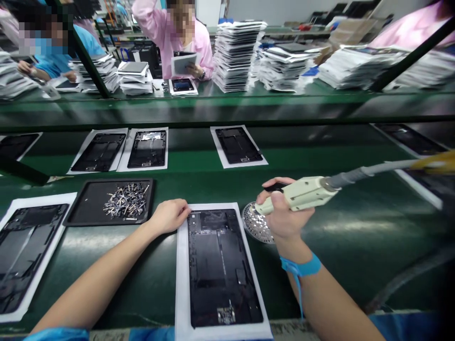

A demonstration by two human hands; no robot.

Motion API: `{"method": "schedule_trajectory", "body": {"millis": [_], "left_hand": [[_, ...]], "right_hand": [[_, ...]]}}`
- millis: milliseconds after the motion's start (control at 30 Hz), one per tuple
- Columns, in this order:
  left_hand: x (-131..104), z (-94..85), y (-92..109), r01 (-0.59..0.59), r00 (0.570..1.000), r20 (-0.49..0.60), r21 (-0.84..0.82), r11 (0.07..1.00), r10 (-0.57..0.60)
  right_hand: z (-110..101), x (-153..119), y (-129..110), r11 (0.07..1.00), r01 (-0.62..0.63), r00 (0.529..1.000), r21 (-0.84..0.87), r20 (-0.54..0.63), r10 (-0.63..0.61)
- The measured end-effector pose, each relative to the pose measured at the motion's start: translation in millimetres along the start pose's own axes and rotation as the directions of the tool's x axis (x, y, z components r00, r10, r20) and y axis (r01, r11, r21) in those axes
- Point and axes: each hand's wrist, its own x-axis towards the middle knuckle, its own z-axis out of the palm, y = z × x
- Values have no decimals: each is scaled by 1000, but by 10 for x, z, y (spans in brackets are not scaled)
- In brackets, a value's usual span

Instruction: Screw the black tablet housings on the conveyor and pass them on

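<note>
A black tablet housing (222, 270) with its inside facing up lies on a white sheet (183, 284) in front of me. The fingers of my left hand (169, 215) are curled closed at its upper left corner, fingertips at the edge. My right hand (287, 218) is wrapped round a pale corded electric screwdriver (307, 193), its front end over a round metal dish (253, 222) of small shiny pieces. The tool's tip is not clearly visible. A blue band with a dangling cord circles my right wrist.
A black tray (92, 203) with a heap of small metallic parts sits left of centre. Another housing (31, 251) lies far left. Several housings on paper, including one housing (239, 144), line the strip beyond. Across, people work among paper stacks (236, 57). The screwdriver's cable (373, 168) runs right.
</note>
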Motion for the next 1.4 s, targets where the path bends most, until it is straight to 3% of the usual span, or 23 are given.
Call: {"method": "schedule_trajectory", "body": {"millis": [100,167,233,333,500,967,1133,1233,1333,1400], "left_hand": [[6,-11,-6,-28,1000,4,-13,1000,28],[10,-18,-13,-38,999,2,-37,999,38],[14,-24,-17,-41,999,4,-61,997,42],[19,-26,-16,-38,999,17,-80,996,39],[32,11,-23,-12,1000,4,-44,999,12],[43,-3,-2,12,999,30,-35,999,-11],[21,22,-89,-22,1000,14,-22,1000,23],[33,66,-50,-55,994,-93,-14,998,53],[121,133,141,-117,959,-253,64,991,129],[219,165,300,-130,960,-232,121,984,155]], "right_hand": [[275,-131,-138,993,-54,988,109,147,37],[504,-263,-155,975,-151,952,161,291,100],[730,-401,-108,956,-210,931,203,341,132],[998,-556,24,959,-195,901,205,424,92],[1175,-633,199,969,-214,872,127,471,131],[1203,-704,323,986,-161,864,33,488,125],[1190,-642,261,962,-240,866,126,475,154],[1015,-465,132,945,-245,906,215,397,144],[687,-247,-8,959,-151,955,240,285,79],[441,-125,-63,979,-96,975,180,215,56]]}}
